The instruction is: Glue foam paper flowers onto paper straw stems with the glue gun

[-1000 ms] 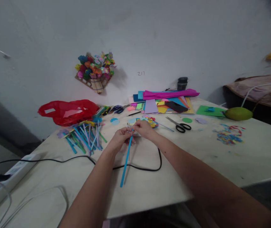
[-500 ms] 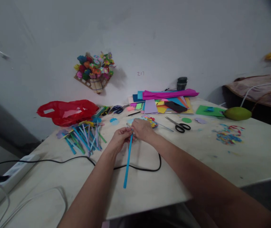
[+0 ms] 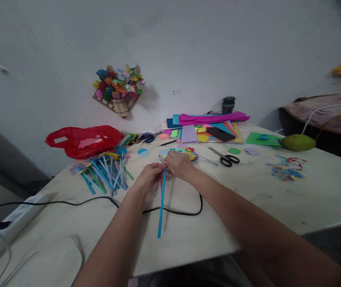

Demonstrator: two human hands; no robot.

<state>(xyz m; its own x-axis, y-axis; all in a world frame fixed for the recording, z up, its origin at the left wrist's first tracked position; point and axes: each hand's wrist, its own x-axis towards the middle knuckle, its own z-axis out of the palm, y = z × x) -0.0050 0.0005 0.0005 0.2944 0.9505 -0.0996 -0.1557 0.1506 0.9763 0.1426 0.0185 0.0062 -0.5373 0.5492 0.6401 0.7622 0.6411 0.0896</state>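
Note:
A long blue paper stick (image 3: 161, 205) points down toward the table's front edge, its upper end between the fingers of both hands. My left hand (image 3: 153, 173) is closed around that upper end. Against it, my right hand (image 3: 179, 162) pinches at the stick's top, where a small whitish piece shows, too hidden to make out. Behind the hands lie colourful paper flower pieces (image 3: 192, 154). To the left is a heap of blue, green and purple paper sticks (image 3: 106, 173). Black-handled scissors (image 3: 226, 159) lie open to the right.
A red plastic bag (image 3: 88, 141) sits at the back left, coloured paper sheets (image 3: 190, 133) at the back. A black cable (image 3: 182, 213) crosses the table (image 3: 200, 243) under the stick. Paper scraps (image 3: 287, 169) and a green fruit (image 3: 298, 142) are on the right.
The lower end of the blue stick has swung slightly right. My right hand has dipped a little, still touching my left hand.

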